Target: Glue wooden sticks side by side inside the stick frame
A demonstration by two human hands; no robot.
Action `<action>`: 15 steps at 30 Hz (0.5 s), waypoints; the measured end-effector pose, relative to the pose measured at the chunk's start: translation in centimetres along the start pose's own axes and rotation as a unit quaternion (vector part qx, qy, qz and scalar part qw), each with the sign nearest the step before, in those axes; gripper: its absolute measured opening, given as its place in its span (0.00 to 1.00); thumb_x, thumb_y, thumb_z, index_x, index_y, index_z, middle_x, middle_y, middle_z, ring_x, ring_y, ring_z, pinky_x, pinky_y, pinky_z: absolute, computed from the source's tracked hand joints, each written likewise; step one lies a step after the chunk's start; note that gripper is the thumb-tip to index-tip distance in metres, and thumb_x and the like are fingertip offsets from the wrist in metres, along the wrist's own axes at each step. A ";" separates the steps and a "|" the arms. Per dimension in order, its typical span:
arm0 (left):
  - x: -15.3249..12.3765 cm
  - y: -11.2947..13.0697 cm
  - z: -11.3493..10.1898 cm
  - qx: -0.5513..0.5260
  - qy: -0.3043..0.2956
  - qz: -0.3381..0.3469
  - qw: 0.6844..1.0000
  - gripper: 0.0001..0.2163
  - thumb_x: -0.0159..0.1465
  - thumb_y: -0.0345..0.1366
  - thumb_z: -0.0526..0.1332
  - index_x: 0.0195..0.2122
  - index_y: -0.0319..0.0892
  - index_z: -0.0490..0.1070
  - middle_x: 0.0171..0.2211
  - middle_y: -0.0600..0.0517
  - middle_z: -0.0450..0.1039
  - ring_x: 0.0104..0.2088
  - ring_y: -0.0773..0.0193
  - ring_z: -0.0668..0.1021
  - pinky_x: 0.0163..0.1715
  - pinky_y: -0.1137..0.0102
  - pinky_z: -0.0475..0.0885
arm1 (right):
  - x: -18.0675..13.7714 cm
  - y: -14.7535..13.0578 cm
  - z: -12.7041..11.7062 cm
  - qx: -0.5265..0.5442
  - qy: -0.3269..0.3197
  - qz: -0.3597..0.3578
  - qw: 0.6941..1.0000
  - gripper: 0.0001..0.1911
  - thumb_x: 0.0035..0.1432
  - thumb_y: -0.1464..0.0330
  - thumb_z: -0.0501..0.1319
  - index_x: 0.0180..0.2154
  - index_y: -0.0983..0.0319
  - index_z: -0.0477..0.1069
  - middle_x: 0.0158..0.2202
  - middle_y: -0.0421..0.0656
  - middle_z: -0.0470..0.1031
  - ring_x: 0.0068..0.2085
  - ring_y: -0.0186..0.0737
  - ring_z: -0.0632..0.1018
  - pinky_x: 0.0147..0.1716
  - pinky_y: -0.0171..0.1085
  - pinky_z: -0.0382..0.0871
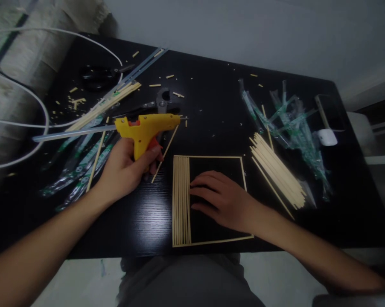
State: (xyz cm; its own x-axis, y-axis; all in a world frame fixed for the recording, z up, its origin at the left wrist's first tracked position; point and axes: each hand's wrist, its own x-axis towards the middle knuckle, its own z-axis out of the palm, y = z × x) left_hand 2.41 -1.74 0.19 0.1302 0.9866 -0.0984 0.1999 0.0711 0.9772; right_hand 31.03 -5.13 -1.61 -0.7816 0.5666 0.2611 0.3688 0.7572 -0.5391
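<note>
Stick row [181, 200] just beside right fingers [205, 195], loosely spread; left fingers [153, 166] gripping glue gun [157, 122]

- We hold the yellow hot-glue gun [144, 130] upright, its nozzle [183, 117] pointing right and a translucent glue stick [74, 133] jutting from its rear.
- Before us lies a flat, four-sided wooden-stick frame [213, 157], its left portion filled with parallel sticks [181, 200].

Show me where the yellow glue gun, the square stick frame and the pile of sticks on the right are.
Yellow glue gun [151, 123]: head view, on its body.
Square stick frame [210, 157]: head view, on its far-edge stick.
Pile of sticks [277, 172]: head view, mid-pile.
</note>
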 end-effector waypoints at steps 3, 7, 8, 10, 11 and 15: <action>0.0 -0.1 -0.1 0.043 0.021 0.016 0.999 0.14 0.70 0.47 0.69 0.31 0.45 0.77 0.19 0.55 0.70 0.17 0.67 0.69 0.18 0.70 0.62 | 0.0 0.2 0.2 0.003 0.014 -0.001 1.000 0.11 0.76 0.65 0.68 0.55 0.63 0.78 0.53 0.53 0.83 0.56 0.52 0.82 0.52 0.53 0.84; 0.0 -0.3 -0.1 0.067 0.035 0.021 0.997 0.13 0.69 0.45 0.69 0.32 0.43 0.75 0.23 0.54 0.75 0.18 0.68 0.71 0.18 0.70 0.63 | -0.3 0.1 0.7 0.001 0.035 -0.003 0.999 0.13 0.75 0.63 0.69 0.56 0.61 0.78 0.54 0.53 0.82 0.58 0.53 0.82 0.54 0.54 0.83; -0.1 -0.4 -0.1 0.072 0.037 0.020 0.997 0.13 0.69 0.45 0.69 0.32 0.43 0.75 0.24 0.53 0.76 0.18 0.68 0.72 0.18 0.70 0.64 | -0.3 0.0 0.9 -0.001 0.039 -0.005 0.999 0.13 0.74 0.63 0.69 0.56 0.61 0.78 0.54 0.54 0.82 0.58 0.54 0.81 0.54 0.54 0.83; -0.3 -0.6 -0.2 0.092 0.040 0.016 0.995 0.13 0.70 0.45 0.67 0.33 0.43 0.75 0.23 0.53 0.75 0.18 0.66 0.72 0.19 0.70 0.65 | -0.4 -0.1 1.3 -0.002 0.048 -0.004 0.999 0.13 0.74 0.64 0.69 0.55 0.62 0.78 0.54 0.54 0.82 0.59 0.55 0.81 0.55 0.55 0.82; -0.4 -0.7 -0.2 0.106 0.042 0.013 0.993 0.13 0.71 0.45 0.67 0.34 0.43 0.76 0.23 0.53 0.75 0.18 0.66 0.73 0.19 0.70 0.65 | -0.4 -0.2 1.4 -0.002 0.051 -0.002 0.999 0.13 0.74 0.64 0.69 0.55 0.62 0.78 0.54 0.54 0.82 0.60 0.55 0.81 0.55 0.55 0.82; -0.5 -0.7 -0.3 0.147 0.042 0.004 0.988 0.13 0.71 0.45 0.65 0.34 0.43 0.76 0.23 0.52 0.76 0.20 0.65 0.74 0.21 0.69 0.66 | -0.3 -0.3 1.6 0.006 0.058 -0.005 0.998 0.10 0.74 0.67 0.68 0.53 0.62 0.78 0.54 0.53 0.82 0.60 0.53 0.82 0.55 0.52 0.83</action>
State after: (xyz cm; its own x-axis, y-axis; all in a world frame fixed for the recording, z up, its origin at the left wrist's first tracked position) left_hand 1.89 -2.26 -0.41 0.0554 0.9965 -0.0626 0.4741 0.0289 0.8800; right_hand 30.38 -6.09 -2.81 -0.7210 0.5932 0.3581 0.3538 0.7595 -0.5458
